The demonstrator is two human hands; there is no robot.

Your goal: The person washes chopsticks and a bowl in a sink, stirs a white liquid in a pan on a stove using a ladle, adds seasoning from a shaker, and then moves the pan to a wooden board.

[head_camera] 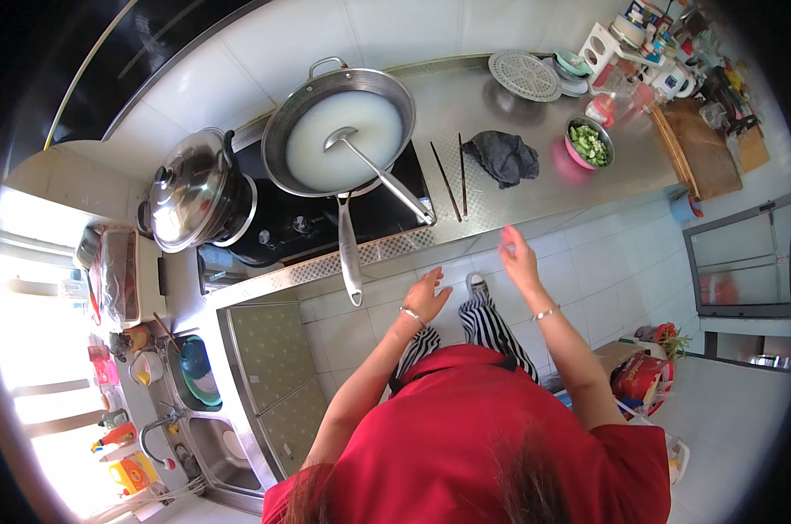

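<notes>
My left hand (427, 296) hangs in the air before the counter front, fingers apart, holding nothing. To its right my right hand (518, 255) is raised near the counter edge, also without anything in it. A deep wok (274, 131) of cloudy white liquid (363, 157) sits on the black gas stove (284, 226), its handle jutting over the edge. Across the wok rests a metal ladle (395, 187), its bowl in the liquid. Two dark chopsticks (446, 180) and a crumpled dark grey cloth (502, 157) lie on the steel counter (533, 193) beyond my right hand.
A lidded steel pot (192, 190) stands on the stove's left. Right of the cloth are a bowl of chopped green vegetables (589, 144), a perforated steamer plate (525, 75) and a wooden cutting board (703, 150). A double sink (219, 452) lies at left, grocery bags (641, 376) at right.
</notes>
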